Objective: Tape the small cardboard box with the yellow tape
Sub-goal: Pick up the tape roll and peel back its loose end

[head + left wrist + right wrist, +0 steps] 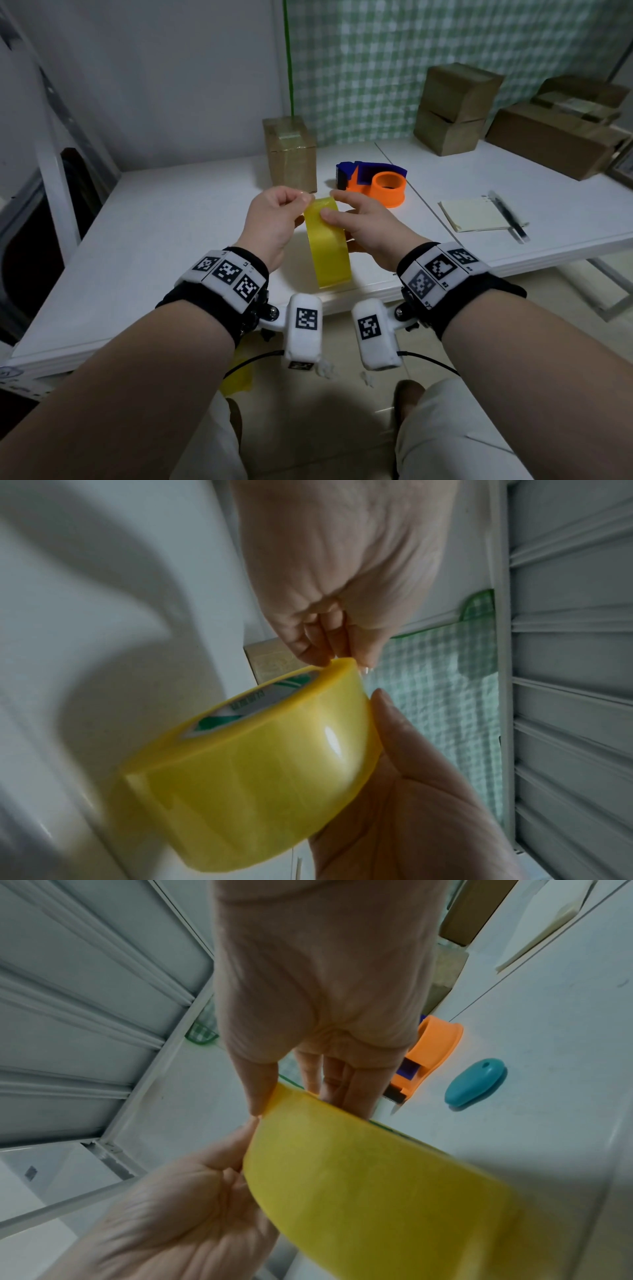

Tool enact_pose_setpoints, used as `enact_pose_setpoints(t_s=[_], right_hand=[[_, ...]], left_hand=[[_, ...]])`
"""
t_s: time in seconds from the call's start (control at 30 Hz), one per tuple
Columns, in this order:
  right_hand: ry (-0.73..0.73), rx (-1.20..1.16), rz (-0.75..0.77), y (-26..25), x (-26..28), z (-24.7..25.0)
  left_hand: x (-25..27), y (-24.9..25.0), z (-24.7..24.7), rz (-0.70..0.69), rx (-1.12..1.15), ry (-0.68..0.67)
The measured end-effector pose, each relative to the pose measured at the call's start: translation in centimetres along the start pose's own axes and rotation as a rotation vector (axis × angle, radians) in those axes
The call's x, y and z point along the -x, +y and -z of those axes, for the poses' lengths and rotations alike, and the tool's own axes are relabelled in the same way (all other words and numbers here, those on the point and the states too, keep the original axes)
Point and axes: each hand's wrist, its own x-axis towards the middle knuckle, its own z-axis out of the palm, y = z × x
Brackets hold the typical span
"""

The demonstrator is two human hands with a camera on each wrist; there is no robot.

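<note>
I hold a yellow tape roll (pixel 329 246) upright over the near part of the white table (pixel 171 240). My right hand (pixel 330 205) grips it, thumb on the outer face and fingers behind. My left hand (pixel 306 202) pinches the roll's top edge between thumb and fingertips. The left wrist view shows that pinch by my left hand (pixel 330 656) on the roll (pixel 257 772), close up. In the right wrist view my right hand (pixel 291 1096) clasps the roll (pixel 359 1177). The small cardboard box (pixel 289 154) stands upright just beyond my hands, apart from them.
An orange and blue tape dispenser (pixel 375 181) lies right of the small box. A teal oval object (pixel 476 1081) lies near it. A notepad (pixel 474 214) and pen (pixel 508 214) lie further right. Larger cardboard boxes (pixel 455 109) are stacked at the back right.
</note>
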Motion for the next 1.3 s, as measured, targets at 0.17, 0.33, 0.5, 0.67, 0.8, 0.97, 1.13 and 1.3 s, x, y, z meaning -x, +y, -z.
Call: enact_pose_setpoints(t_s=[0.17,0.33,0.5,0.67,0.8,0.97,1.13,1.3], right_hand=[[-0.018,-0.069,-0.009,0.0,-0.4,-0.4],[-0.046,-0.095,-0.035,0.1,-0.9,-0.7],[-0.083,-0.099,-0.061,0.1,-1.2,-0.5],[0.101,0.069,0.092,0.1,-1.9,-0.6],[0.199,0.088,0.248,-0.7,-2.1,-0.7],[0.259,0.135,0.317,-1.1,-2.3,-0.8],[0.161,0.137,0.317,-1.2,-1.8,-0.8],[0.17,0.13,0.324,-1.2,-1.6,-0.8]], left_hand=[[-0.2,0.1,0.2,0.017,0.102,0.015],[-0.3,0.1,0.7,0.05,0.166,0.002],[-0.4,-0.2,1.0,0.087,0.261,-0.013],[-0.7,0.0,1.8,0.036,0.116,-0.04],[-0.5,-0.1,2.0,-0.02,0.048,-0.041],[-0.6,-0.2,2.0,-0.081,-0.028,-0.034],[-0.8,-0.1,2.2,-0.127,-0.086,-0.031],[-0.9,-0.2,2.4,-0.117,-0.077,-0.043]])
